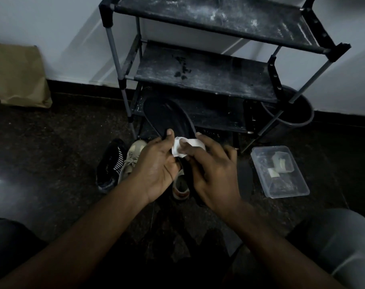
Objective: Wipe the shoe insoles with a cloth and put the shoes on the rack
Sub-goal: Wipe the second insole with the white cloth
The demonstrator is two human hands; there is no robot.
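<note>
A black insole [167,116] is held up in front of the black shoe rack [202,78], its toe end pointing up and away. My left hand [156,165] grips the insole near its lower half, thumb on top. My right hand [213,170] pinches a small white cloth [178,148] against the insole. On the floor under my hands lie a black shoe with white stripes [110,165] and a beige sneaker [131,157]; a second beige shoe [180,187] shows between my wrists.
A clear plastic box [279,172] with small items sits on the floor at right. A dark bucket [292,113] stands behind the rack's right leg. A brown paper bag [19,76] leans on the wall at left. My knees frame the bottom corners.
</note>
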